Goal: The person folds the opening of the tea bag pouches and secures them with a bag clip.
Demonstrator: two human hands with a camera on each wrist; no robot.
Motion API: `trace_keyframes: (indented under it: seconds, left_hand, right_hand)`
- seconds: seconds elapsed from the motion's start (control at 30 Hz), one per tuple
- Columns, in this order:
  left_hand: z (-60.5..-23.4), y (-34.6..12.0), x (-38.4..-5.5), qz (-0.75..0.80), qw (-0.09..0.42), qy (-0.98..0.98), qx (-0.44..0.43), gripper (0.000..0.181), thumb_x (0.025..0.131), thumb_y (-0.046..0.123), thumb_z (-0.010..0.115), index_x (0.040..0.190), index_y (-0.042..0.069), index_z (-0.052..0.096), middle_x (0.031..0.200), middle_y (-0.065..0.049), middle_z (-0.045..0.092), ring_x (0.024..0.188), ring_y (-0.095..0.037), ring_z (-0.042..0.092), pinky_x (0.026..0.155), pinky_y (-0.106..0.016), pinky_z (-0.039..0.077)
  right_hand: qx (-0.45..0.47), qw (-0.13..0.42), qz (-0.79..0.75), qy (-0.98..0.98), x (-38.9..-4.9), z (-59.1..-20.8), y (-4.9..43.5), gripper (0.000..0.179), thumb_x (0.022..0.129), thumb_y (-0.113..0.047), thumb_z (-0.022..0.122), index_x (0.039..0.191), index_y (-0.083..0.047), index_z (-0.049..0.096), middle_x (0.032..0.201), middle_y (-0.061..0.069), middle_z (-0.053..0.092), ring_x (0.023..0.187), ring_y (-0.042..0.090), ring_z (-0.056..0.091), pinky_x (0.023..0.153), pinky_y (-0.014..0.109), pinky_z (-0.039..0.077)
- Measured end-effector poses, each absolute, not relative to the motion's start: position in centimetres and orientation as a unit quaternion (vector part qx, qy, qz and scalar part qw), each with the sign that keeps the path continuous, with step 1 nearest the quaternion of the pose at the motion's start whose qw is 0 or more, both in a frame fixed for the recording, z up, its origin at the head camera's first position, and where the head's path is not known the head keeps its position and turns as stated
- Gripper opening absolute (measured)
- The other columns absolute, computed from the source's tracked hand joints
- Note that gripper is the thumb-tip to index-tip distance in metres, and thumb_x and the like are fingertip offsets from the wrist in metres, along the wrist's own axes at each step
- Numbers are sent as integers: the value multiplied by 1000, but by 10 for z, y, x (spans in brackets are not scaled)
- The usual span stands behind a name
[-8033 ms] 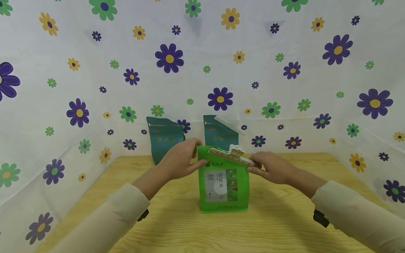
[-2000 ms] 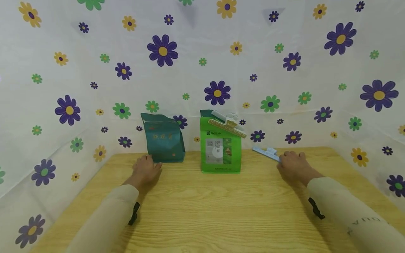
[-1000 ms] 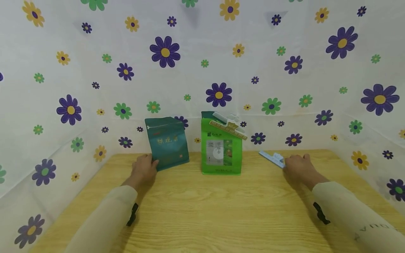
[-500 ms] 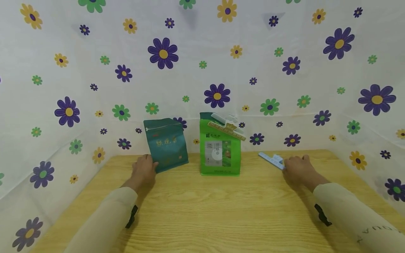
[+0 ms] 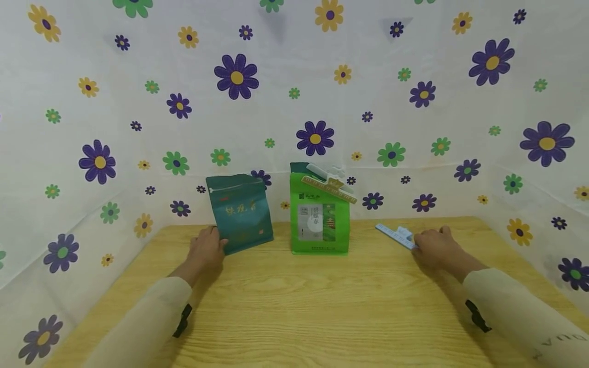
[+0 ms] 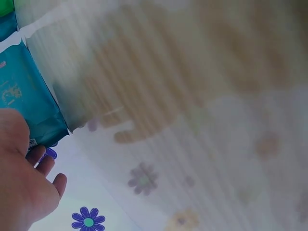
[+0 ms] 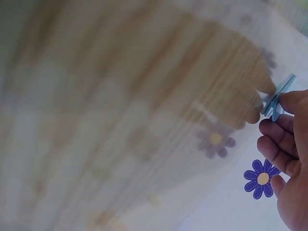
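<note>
A teal tea pouch (image 5: 244, 214) stands tilted on the left of the table. My left hand (image 5: 207, 249) grips its lower left side, thumb on the front; in the left wrist view the hand (image 6: 21, 173) has the pouch (image 6: 36, 98) between thumb and fingers. On the right, a pale blue sealing clip (image 5: 394, 235) lies slanted close over the table. My right hand (image 5: 439, 249) pinches its near end. The right wrist view shows the clip (image 7: 279, 98) edge-on between the thumb and fingers of that hand (image 7: 293, 149).
Between the hands stands a bright green tea pouch (image 5: 319, 222) with a white and gold clip (image 5: 329, 189) across its top. Another teal pouch (image 5: 299, 167) with a white clip (image 5: 316, 170) is mostly hidden behind it. Flowered white cloth (image 5: 294, 117) walls in the wooden table (image 5: 294, 306).
Both hands have left the green pouch, which now stands farther back. The left hand has taken the left teal pouch and turned it slightly; the right hand has taken the blue clip.
</note>
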State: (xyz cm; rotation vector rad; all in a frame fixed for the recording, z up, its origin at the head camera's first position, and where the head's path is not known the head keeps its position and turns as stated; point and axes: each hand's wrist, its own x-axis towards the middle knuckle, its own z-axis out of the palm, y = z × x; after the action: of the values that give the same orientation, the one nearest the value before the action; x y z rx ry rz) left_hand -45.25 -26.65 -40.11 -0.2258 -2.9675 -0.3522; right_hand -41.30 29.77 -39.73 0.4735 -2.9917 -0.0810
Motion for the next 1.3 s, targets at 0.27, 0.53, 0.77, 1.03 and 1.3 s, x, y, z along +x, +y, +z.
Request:
trace_keyframes:
  seconds: [0.27,0.53,0.77,1.03,1.3]
  left_hand:
    - [-402,-273,-437,-117,88,-984,-101,47,106,20,44,134,-17,40,139,-34,45,129,-50,41,102,-67,33]
    - [-404,-277,-421,-133,104,-978,-119,43,105,20,46,128,-16,44,133,-34,49,121,-48,46,96,-65,37]
    - [-404,-280,-410,-128,127,-973,-144,42,104,19,50,126,-17,47,130,-34,52,119,-48,48,91,-65,40]
    - [-403,-283,-398,-116,139,-968,-171,42,103,18,52,124,-18,48,130,-33,53,117,-48,50,86,-64,43]
    - [-404,-279,-389,-127,137,-965,-184,40,103,17,53,125,-16,50,128,-32,55,116,-47,52,85,-62,43]
  right_hand:
    - [172,63,-27,-983,-404,-401,302,18,95,-23,64,83,-11,60,78,0,61,73,21,56,84,58,36]
    - [185,75,-29,-980,-398,-402,304,16,93,-24,67,83,-12,62,78,-2,61,72,18,56,83,55,36]
    - [190,84,-13,-978,-384,-401,305,15,91,-24,70,83,-13,63,78,-4,63,72,15,56,81,53,36]
    - [203,96,-5,-974,-375,-401,314,16,90,-24,71,80,-15,62,75,-8,60,70,12,53,82,56,36]
    - [234,89,18,-968,-365,-402,318,14,89,-24,73,81,-19,63,75,-12,58,70,7,50,83,54,36]
